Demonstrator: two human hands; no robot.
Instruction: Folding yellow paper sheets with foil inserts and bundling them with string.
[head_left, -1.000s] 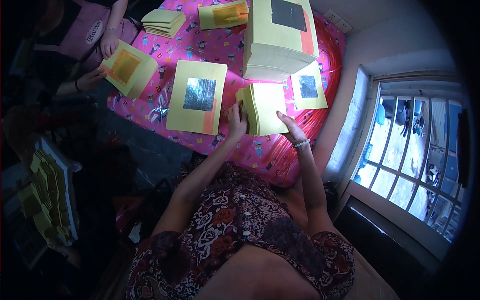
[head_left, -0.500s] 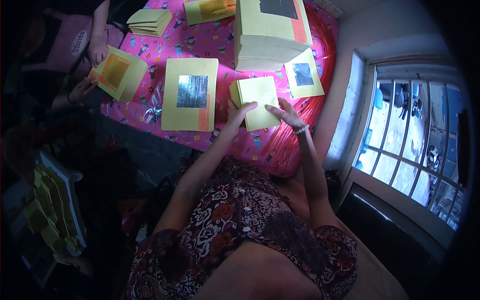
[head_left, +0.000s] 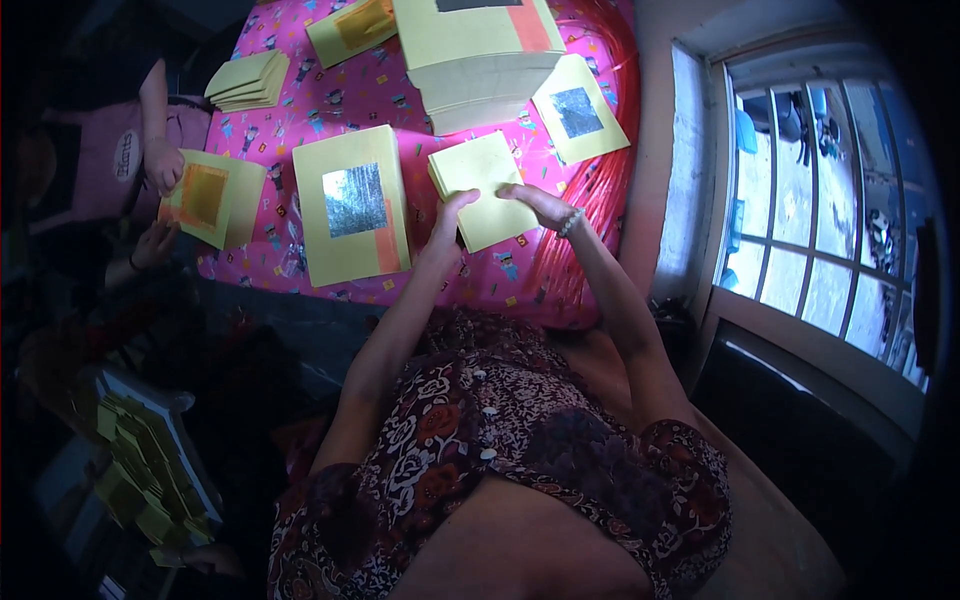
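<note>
A small stack of plain yellow paper sheets [head_left: 480, 172] is between my two hands over the pink table cover. My left hand [head_left: 447, 222] grips its left edge with the thumb on top. On the right edge, my right hand [head_left: 543, 206] is closed with its thumb resting on the top sheet; the other fingers are hidden underneath. To the left lies a larger stack of yellow paper [head_left: 318, 235], its top sheet bearing a silver foil square and an orange strip. Beyond my hands stands a tall yellow paper pile [head_left: 475, 92]. A single foil-marked sheet [head_left: 598, 139] lies at its right.
Red strands [head_left: 572, 240] run along the table's right side. At the far left, a co-worker's hands [head_left: 163, 168] hold a yellow sheet [head_left: 236, 183] with an orange-gold square. A folded yellow paper stack [head_left: 250, 80] lies behind. A barred window [head_left: 800, 220] is at right.
My right hand has gone from fingers spread over the small stack to gripping its right edge. The stack has turned slightly. The whole view has shifted, moving the table leftward.
</note>
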